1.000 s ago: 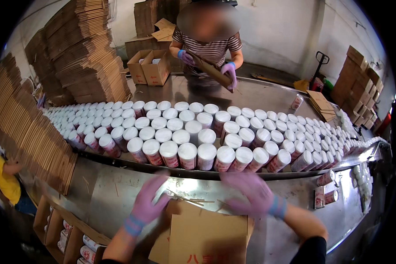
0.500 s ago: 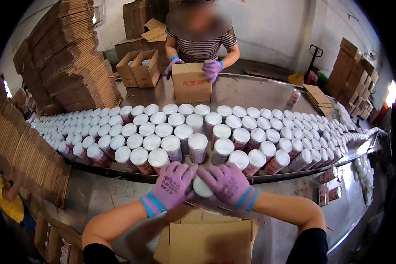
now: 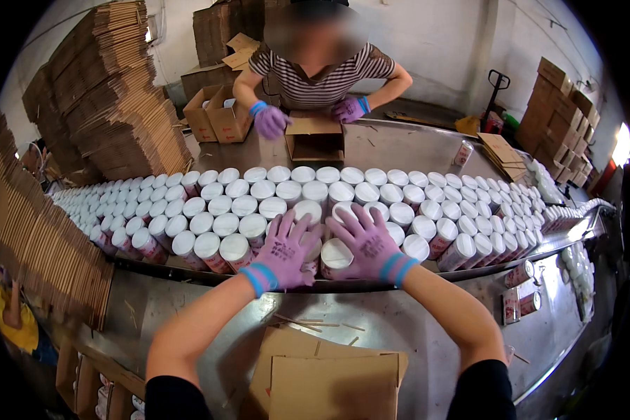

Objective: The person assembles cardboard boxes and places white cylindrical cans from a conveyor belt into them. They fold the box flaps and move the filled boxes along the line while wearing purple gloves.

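Note:
Rows of upright cans with white lids and red-and-white sides stand on a long conveyor in front of me. My left hand [image 3: 287, 250], in a purple glove with a blue cuff, lies against cans at the near edge, its fingers apart. My right hand [image 3: 366, 245], gloved the same way, spreads its fingers over the cans just to the right. Between the hands, near my right palm, stands a can [image 3: 337, 255]; another can [image 3: 307, 210] shows beyond my left fingertips. Neither hand is closed round a can. My palms partly hide several lids.
A flat cardboard carton [image 3: 334, 385] lies on the metal table below my hands. Across the conveyor, a co-worker in purple gloves has an open carton [image 3: 316, 143]. Tall cardboard stacks [image 3: 98, 91] rise at left. Several loose cans [image 3: 518, 274] lie at right.
My hands have moved forward from the can below the conveyor's near edge onto the rows, and their fingers have spread. The co-worker's carton has tipped, its open side now showing.

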`<state>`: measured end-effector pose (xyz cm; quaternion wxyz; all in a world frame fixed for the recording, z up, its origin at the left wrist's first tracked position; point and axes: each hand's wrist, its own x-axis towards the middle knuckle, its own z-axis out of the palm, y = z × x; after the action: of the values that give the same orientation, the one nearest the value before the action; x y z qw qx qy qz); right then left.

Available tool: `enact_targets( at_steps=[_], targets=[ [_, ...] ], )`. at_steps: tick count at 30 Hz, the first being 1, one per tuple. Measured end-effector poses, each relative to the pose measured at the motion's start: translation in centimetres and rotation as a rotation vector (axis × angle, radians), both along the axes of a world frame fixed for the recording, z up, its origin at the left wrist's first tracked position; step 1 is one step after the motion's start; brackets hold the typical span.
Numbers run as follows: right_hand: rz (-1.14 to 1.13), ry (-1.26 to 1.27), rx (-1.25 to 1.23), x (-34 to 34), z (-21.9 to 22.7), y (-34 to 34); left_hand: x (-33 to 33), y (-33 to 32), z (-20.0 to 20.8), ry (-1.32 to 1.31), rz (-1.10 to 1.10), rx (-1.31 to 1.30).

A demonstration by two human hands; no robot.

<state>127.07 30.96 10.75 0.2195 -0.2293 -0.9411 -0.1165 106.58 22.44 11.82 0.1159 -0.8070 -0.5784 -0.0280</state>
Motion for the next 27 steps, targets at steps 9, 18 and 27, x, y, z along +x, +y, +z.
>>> enact_targets(
  at_steps=[9, 18, 27],
  targets=[
    [0.135, -0.169, 0.075, 1.3, -3.2, -1.8, 1.8, -4.1, -3.9, -0.165, 0.027, 0.132],
    [0.473, -0.617, -1.781, 4.5, -3.0, -8.8, 2.8, -10.1, -3.2, -0.769, -0.393, -1.163],
    [-0.141, -0.574, -2.334, 13.7, 2.2, -16.5, 11.4, -21.6, 0.9, -1.435, 0.471, -0.093]
  ],
)
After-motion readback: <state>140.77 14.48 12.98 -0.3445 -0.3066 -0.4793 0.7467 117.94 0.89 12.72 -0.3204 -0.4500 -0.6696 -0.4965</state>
